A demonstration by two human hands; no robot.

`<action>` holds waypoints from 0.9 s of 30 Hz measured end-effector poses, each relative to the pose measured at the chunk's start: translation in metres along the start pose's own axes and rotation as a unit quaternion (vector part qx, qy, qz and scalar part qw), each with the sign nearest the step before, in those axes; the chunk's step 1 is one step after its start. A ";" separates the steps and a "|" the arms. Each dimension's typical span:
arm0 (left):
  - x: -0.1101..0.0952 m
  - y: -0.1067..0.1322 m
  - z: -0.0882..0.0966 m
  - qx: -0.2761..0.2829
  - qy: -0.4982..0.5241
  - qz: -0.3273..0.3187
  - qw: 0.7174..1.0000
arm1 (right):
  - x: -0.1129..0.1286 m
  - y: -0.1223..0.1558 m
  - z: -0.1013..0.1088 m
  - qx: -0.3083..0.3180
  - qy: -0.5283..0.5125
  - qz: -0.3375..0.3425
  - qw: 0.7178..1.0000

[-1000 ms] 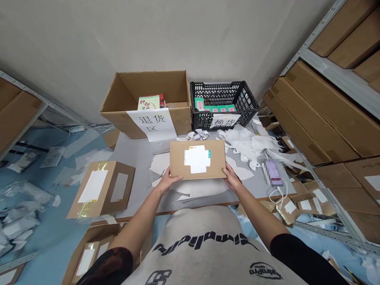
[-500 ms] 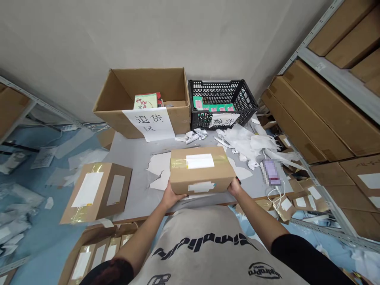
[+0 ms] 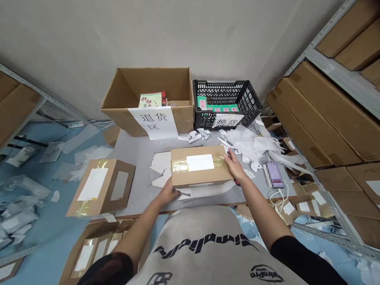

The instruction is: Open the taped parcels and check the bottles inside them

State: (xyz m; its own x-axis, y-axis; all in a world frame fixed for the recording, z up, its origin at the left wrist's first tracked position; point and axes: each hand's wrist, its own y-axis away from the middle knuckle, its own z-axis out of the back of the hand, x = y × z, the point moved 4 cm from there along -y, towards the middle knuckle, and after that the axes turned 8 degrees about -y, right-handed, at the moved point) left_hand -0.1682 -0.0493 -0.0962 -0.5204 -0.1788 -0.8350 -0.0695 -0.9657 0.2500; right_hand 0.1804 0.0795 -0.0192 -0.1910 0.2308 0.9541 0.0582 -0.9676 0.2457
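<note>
A taped cardboard box (image 3: 200, 176) with a white label (image 3: 200, 162) on top lies in front of me over torn white paper. My left hand (image 3: 168, 193) is at its lower left front corner, fingers curled against the left end and partly hidden, thumb low in front. Against the right end rests my right hand (image 3: 234, 165), its fingers fairly straight along the side and the thumb by the top edge. A small dark-and-red object (image 3: 236, 182), too hidden to name, shows beside my right wrist. A second taped box (image 3: 114, 190) with white labels stands at the table's left edge.
An open carton (image 3: 181, 118) with a paper sign and a black crate (image 3: 249, 113) holding green-and-pink boxes stand at the back. Shredded paper (image 3: 243, 138) and a cabled phone (image 3: 275, 174) lie right. Below left sits a carton of parcels (image 3: 74, 245); shelving (image 3: 319, 59) flanks the right.
The box has tipped so less of its front face shows. My right hand has moved up from its lower right corner to the upper right end. My left hand stays near the lower left corner.
</note>
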 end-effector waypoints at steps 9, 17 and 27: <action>-0.127 -0.033 0.055 -0.169 -0.287 -0.112 0.936 | 0.017 0.022 -0.024 0.032 0.247 0.124 0.960; -0.152 -0.037 0.004 -0.165 -0.443 -0.143 0.870 | -0.070 0.024 0.045 -0.135 0.236 -0.044 0.961; -0.154 -0.038 0.010 -0.150 -0.459 -0.117 0.868 | -0.112 0.026 0.060 -0.039 0.239 -0.105 0.965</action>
State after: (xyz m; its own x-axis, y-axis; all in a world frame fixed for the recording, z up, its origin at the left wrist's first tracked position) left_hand -0.0943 0.0163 0.0277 -0.9903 0.1205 -0.0695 -0.1110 -0.9856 -0.1272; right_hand 0.2622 0.0349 -0.1099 -0.6222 0.3660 0.6921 -0.1003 -0.9140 0.3932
